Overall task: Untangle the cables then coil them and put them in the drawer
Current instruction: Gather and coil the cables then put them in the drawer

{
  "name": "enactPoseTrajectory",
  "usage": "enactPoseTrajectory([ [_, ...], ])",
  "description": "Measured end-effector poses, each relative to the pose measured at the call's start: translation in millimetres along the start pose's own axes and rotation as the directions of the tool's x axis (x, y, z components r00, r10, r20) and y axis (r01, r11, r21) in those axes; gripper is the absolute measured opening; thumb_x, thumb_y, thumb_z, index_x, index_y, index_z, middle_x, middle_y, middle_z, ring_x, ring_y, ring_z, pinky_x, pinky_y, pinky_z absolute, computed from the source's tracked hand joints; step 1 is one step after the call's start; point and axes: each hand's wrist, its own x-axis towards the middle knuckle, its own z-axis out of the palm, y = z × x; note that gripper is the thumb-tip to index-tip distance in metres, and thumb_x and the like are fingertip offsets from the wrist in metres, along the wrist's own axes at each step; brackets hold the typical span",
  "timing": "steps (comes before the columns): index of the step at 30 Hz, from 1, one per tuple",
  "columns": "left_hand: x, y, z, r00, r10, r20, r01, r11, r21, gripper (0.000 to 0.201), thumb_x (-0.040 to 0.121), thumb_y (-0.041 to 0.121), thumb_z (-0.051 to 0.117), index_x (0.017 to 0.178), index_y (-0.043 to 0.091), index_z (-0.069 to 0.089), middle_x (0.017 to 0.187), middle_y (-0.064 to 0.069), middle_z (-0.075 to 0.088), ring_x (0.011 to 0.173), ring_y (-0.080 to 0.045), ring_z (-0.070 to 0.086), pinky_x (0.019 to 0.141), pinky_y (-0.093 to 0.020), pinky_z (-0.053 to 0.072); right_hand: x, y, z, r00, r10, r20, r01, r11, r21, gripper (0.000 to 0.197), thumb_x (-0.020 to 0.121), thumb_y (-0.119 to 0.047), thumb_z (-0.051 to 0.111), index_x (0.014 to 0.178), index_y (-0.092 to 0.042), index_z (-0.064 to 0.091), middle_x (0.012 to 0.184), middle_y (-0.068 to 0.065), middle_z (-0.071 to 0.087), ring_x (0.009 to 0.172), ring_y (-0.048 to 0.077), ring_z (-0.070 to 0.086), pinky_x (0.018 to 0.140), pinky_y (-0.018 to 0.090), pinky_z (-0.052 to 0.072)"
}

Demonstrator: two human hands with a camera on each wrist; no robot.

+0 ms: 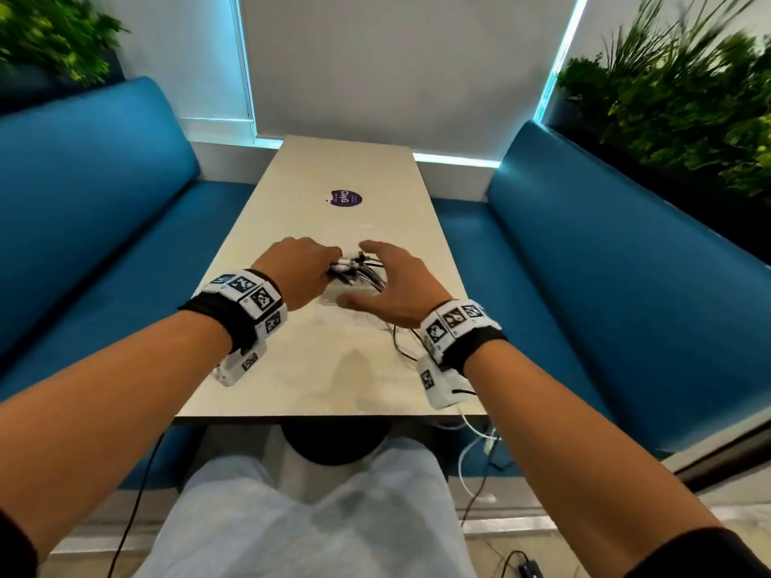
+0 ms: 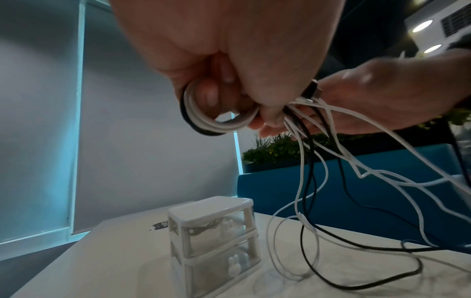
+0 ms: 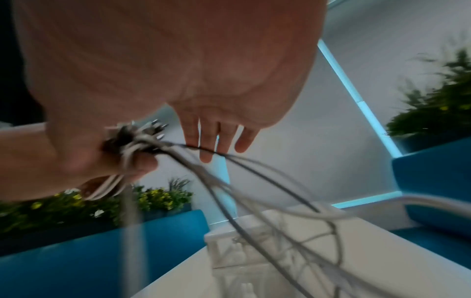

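Above the surface (image 1: 333,369), left hand (image 1: 302,271) clamps a small coil and the plug ends of the cables (image 2: 331,181); right hand (image 1: 400,285) hovers beside, fingers spread, holding nothing; tails trail past the clear drawer unit (image 2: 214,242); best wind steadily, keeping loops even.

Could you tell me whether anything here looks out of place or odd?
Only the cables: the left hand grips a small coil of them, but the loose ends sprawl tangled over the table and some hang off its near edge. The drawer unit stands upright.
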Motion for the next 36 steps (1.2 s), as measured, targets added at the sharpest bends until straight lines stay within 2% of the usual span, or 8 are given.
enactPoseTrajectory([
  [3, -6, -2, -5, 1.000, 0.009, -0.018, -0.009, 1.000, 0.001, 0.014, 0.096, 0.025, 0.049, 0.102, 0.016, 0.057, 0.089, -0.010, 0.064, 0.076, -0.032, 0.058, 0.063, -0.035, 0.042, 10, -2, 18, 0.999, 0.019, 0.051, -0.014, 0.996, -0.089, 0.031, 0.084, -0.033, 0.068, 0.111, -0.023, 0.055, 0.102, 0.003, 0.069, 0.094, 0.024, 0.064, 0.079, 0.035, 0.052],
  [5, -10, -17, -13, 0.997, -0.030, -0.077, 0.029, 0.999, -0.017, 0.013, 0.097, 0.025, 0.049, 0.099, 0.014, 0.056, 0.085, -0.011, 0.063, 0.070, -0.033, 0.053, 0.060, -0.035, 0.040, 4, 18, 22, 0.991, 0.083, 0.109, -0.071, 0.991, -0.114, 0.006, 0.090, -0.029, 0.060, 0.090, -0.025, 0.056, 0.082, -0.001, 0.067, 0.077, 0.022, 0.064, 0.068, 0.032, 0.049],
  [11, -19, -60, -21, 0.982, -0.142, -0.121, 0.137, 0.990, -0.044, 0.010, 0.095, 0.026, 0.050, 0.089, 0.018, 0.052, 0.080, -0.013, 0.061, 0.067, -0.035, 0.051, 0.058, -0.036, 0.041, -43, 105, 13, 0.953, 0.294, 0.071, -0.261, 0.919, -0.296, 0.038, 0.095, -0.052, 0.049, 0.070, -0.023, 0.050, 0.074, 0.005, 0.060, 0.068, 0.026, 0.057, 0.057, 0.033, 0.042],
  [16, -9, -66, -26, 0.974, -0.173, -0.146, 0.156, 0.980, -0.121, 0.016, 0.093, 0.027, 0.052, 0.080, 0.020, 0.047, 0.077, -0.015, 0.060, 0.070, -0.039, 0.055, 0.060, -0.041, 0.046, -84, 159, -1, 0.887, 0.442, -0.133, -0.457, 0.803, -0.382, 0.027, 0.093, -0.041, 0.048, 0.079, -0.018, 0.053, 0.069, 0.004, 0.056, 0.062, 0.024, 0.054, 0.057, 0.032, 0.047],
  [21, -2, -65, -34, 0.956, -0.221, -0.194, 0.190, 0.968, -0.166, 0.017, 0.095, 0.028, 0.054, 0.092, 0.014, 0.062, 0.081, -0.019, 0.062, 0.072, -0.041, 0.056, 0.062, -0.041, 0.047, -122, 190, -2, 0.869, 0.427, -0.249, -0.494, 0.762, -0.419, 0.024, 0.095, -0.034, 0.052, 0.077, -0.018, 0.048, 0.053, 0.002, 0.047, 0.056, 0.031, 0.051, 0.050, 0.032, 0.043],
  [25, -5, -71, -35, 0.939, -0.257, -0.227, 0.215, 0.957, -0.192, 0.021, 0.097, 0.026, 0.052, 0.095, 0.009, 0.064, 0.078, -0.020, 0.061, 0.073, -0.040, 0.055, 0.066, -0.043, 0.048, -151, 216, 1, 0.806, 0.541, -0.239, -0.590, 0.708, -0.388, 0.024, 0.094, -0.028, 0.050, 0.075, -0.013, 0.050, 0.055, 0.003, 0.049, 0.062, 0.034, 0.054, 0.058, 0.033, 0.035],
  [30, -4, -86, -40, 0.899, -0.346, -0.269, 0.285, 0.928, -0.241, 0.022, 0.097, 0.033, 0.052, 0.098, 0.016, 0.066, 0.076, -0.019, 0.056, 0.074, -0.042, 0.056, 0.062, -0.038, 0.041, -160, 228, -2, 0.777, 0.581, -0.242, -0.629, 0.715, -0.305, 0.027, 0.094, -0.040, 0.057, 0.076, -0.019, 0.053, 0.060, -0.001, 0.053, 0.067, 0.032, 0.055, 0.070, 0.037, 0.044],
  [36, -2, -100, -44, 0.863, -0.415, -0.288, 0.336, 0.898, -0.285, 0.027, 0.096, 0.042, 0.050, 0.090, 0.018, 0.063, 0.070, -0.017, 0.056, 0.068, -0.040, 0.055, 0.059, -0.043, 0.050, -166, 235, 8, 0.726, 0.687, -0.026, -0.647, 0.671, -0.364, 0.024, 0.098, -0.049, 0.045, 0.094, -0.028, 0.058, 0.087, -0.002, 0.061, 0.087, 0.027, 0.060, 0.083, 0.038, 0.043],
])
